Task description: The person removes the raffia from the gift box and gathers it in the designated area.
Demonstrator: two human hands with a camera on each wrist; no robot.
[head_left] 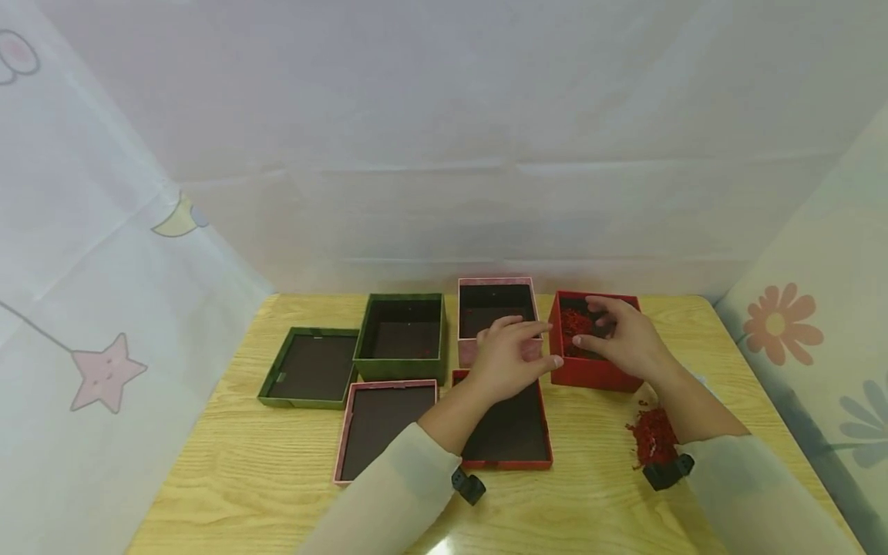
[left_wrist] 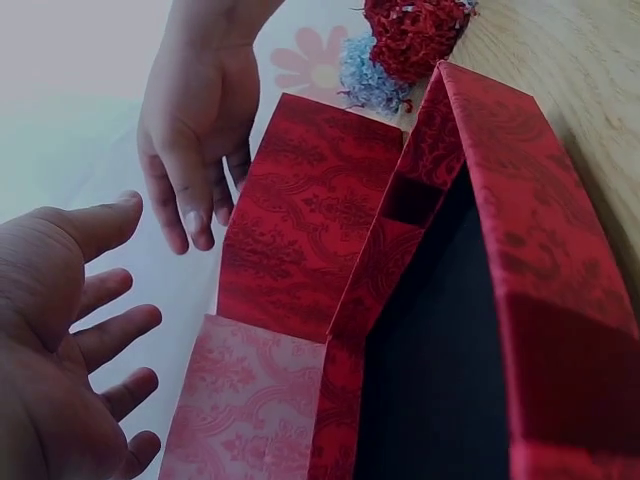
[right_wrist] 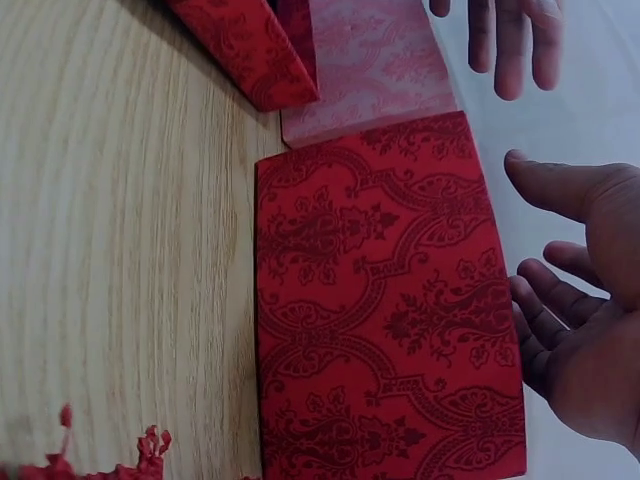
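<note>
My right hand (head_left: 630,339) is over the mouth of the red patterned box (head_left: 590,374), its fingers loosely bent and nothing seen in them. Inside that box lies some red shredded paper (head_left: 574,321). To the left, my left hand (head_left: 505,359) hovers in front of the pink box (head_left: 466,353), fingers spread, near the red box's left side. In the left wrist view both hands appear above the boxes, holding nothing. Beneath my left forearm lies a red lid (head_left: 509,432), its dark inside facing up.
A pile of red shredded paper (head_left: 654,438) sits by my right wrist, with light-blue shreds (left_wrist: 368,75) beside it. A dark green box (head_left: 398,370) and green lid (head_left: 305,402) stand left. The pink lid (head_left: 388,420) lies in front. White patterned cloth (head_left: 444,216) hangs behind.
</note>
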